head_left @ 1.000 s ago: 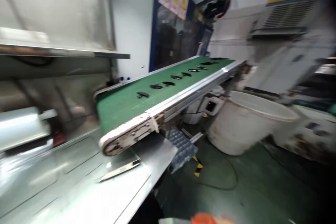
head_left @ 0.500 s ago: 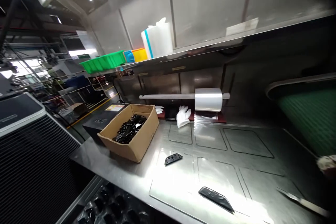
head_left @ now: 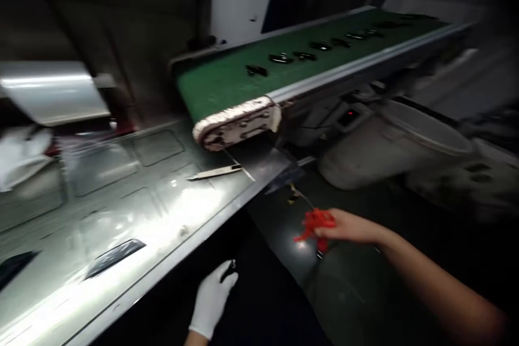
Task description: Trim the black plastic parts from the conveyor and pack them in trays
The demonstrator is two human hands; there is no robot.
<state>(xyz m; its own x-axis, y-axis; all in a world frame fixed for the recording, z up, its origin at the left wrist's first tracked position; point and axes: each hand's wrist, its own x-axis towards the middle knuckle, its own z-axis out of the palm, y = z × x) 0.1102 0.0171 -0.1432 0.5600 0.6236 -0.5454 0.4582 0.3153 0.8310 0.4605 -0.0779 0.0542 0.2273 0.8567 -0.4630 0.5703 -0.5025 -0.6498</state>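
In the head view my left hand [head_left: 211, 298], in a white glove, is low in front of the table edge. Its thumb and fingers are curled round a small black part [head_left: 232, 265], mostly hidden in the dark. My right hand [head_left: 344, 224] is bare and held out to the right, wrapped round a red air blow gun [head_left: 317, 225] with a thin nozzle toward the upper left. Left of both hands, a flat black plastic piece [head_left: 115, 257] lies on the metal table [head_left: 162, 270]. Another dark piece [head_left: 16, 266] is at the left edge.
A green conveyor belt [head_left: 227, 86] carrying several black parts runs to the back right. Below it stands a large pale bin [head_left: 365, 146]. A knife-like tool with a pale handle [head_left: 214, 172] lies near the belt end. A film roll [head_left: 52, 92] and white glove [head_left: 24, 159] are left.
The view has swung right and down, toward the conveyor. Both hands have come into view, the right one holding the red air blow gun. The cardboard box has left the view.
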